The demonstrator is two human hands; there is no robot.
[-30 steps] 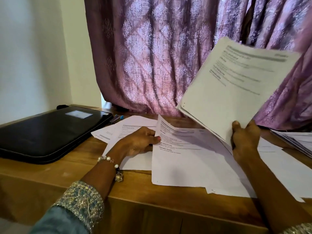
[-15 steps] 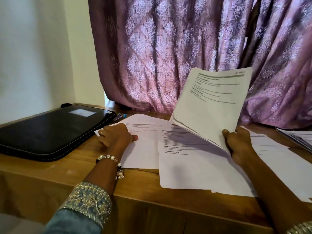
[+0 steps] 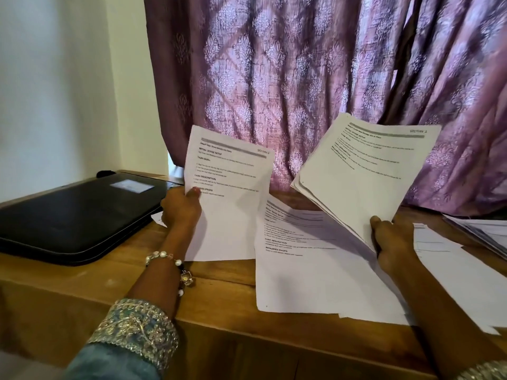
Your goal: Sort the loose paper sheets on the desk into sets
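- Head view: your left hand (image 3: 181, 208) grips a single printed sheet (image 3: 229, 193) by its left edge, thumb on the printed face, holding it nearly upright with its lower edge down at the bench (image 3: 90, 281) top, towards the back left.
- Your right hand (image 3: 392, 242) clasps the lower corner of a stack of printed sheets (image 3: 365, 174), lifted off the bench and tilted back towards the curtain (image 3: 274, 78); the stack's edges fan slightly at its left side.
- Under the raised stack, loose sheets (image 3: 310, 270) lie flat on the bench, overlapping one another and reaching the front edge in the right half; the top one shows printed headings.
- More flat sheets (image 3: 450, 267) lie to the right of your right hand, running to the right edge of the picture.
- At the far right edge of the bench, another pile of papers (image 3: 485, 234) sits apart, only partly in view.
- A black zip case (image 3: 76, 215) lies flat on the left end of the bench, just beside your left hand; a white paper corner shows between them.
- Your left wrist wears a pearl bracelet (image 3: 167, 263), and the embroidered sleeve cuff (image 3: 134, 329) sits over the front edge.
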